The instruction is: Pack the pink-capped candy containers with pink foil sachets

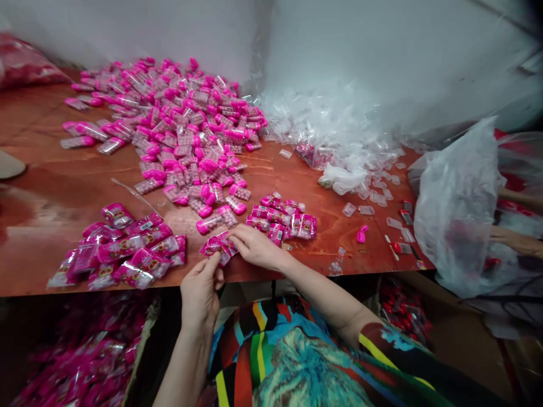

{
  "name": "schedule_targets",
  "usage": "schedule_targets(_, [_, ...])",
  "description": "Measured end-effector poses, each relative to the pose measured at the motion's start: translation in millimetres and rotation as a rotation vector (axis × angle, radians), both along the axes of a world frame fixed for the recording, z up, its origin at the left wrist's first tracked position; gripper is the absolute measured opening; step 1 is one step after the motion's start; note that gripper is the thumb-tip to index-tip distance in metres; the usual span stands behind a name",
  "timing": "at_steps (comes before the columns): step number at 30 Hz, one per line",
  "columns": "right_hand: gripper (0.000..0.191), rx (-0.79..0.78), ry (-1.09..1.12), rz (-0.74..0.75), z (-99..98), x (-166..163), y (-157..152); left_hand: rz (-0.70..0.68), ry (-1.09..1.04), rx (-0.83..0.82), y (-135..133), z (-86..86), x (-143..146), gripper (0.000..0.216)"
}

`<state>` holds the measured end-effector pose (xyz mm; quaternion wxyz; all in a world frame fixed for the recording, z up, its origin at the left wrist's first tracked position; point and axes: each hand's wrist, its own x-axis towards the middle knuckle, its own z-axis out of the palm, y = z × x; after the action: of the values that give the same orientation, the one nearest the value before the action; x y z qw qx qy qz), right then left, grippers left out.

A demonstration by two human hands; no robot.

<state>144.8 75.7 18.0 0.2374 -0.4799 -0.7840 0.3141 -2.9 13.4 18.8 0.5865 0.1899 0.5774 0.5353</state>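
Note:
My left hand (pixel 201 291) and my right hand (pixel 255 247) meet at the front edge of the red-brown table (pixel 55 192). Both pinch the same pink printed packet (pixel 219 247), the left from below, the right from its right end. Just right of it lies a small cluster of pink packets (pixel 283 220). A bigger heap of packets (pixel 123 249) lies to the left. Behind spreads a large pile of clear candy cases with pink caps (pixel 182 127).
Clear empty plastic cases and film (pixel 339 133) are heaped at the back right. A large clear plastic bag (pixel 458 209) stands at the right edge. A box of pink packets (pixel 80 356) sits under the table on the left. A loose pink cap (pixel 362 233) lies near the front.

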Motion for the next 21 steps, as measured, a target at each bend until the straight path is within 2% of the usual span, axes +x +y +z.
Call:
schedule_targets(2, [0.028, 0.124, -0.218, -0.064, 2.9, -3.7, 18.5, 0.001, -0.034, -0.02, 0.6, 2.0, -0.8, 0.037])
schedule_targets(5, [0.035, 0.181, -0.451, -0.119, 0.0, -17.1, 41.8, 0.009, -0.084, -0.041, -0.6, 6.4, -0.4, 0.036])
schedule_targets(9, [0.029, 0.129, -0.565, -0.152, -5.7, -34.2, 55.8, 0.033, -0.176, -0.076, -2.5, 12.3, 0.4, 0.036])
schedule_targets(12, [0.037, 0.099, -0.566, -0.191, -3.8, -31.8, 56.8, 0.055, -0.243, -0.086, -2.3, 15.1, -0.6, 0.035])
schedule_targets(14, [0.044, 0.104, -0.457, -0.228, -1.2, -22.9, 52.0, 0.079, -0.253, -0.087, -2.1, 15.8, -1.0, 0.035])
schedule_targets(16, [0.051, 0.064, -0.19, -0.277, 0.0, -12.1, 40.8, 0.095, -0.243, -0.086, -2.4, 15.7, -0.5, 0.035])
schedule_targets(18, [0.049, -0.071, 0.175, -0.303, -1.3, -3.3, 23.6, 0.102, -0.235, -0.085, -3.1, 15.3, 1.4, 0.034])
schedule_targets(21, [0.036, -0.352, 0.647, -0.294, -6.2, 2.8, -6.6, 0.073, -0.233, -0.072, -4.3, 13.8, 7.0, 0.033])
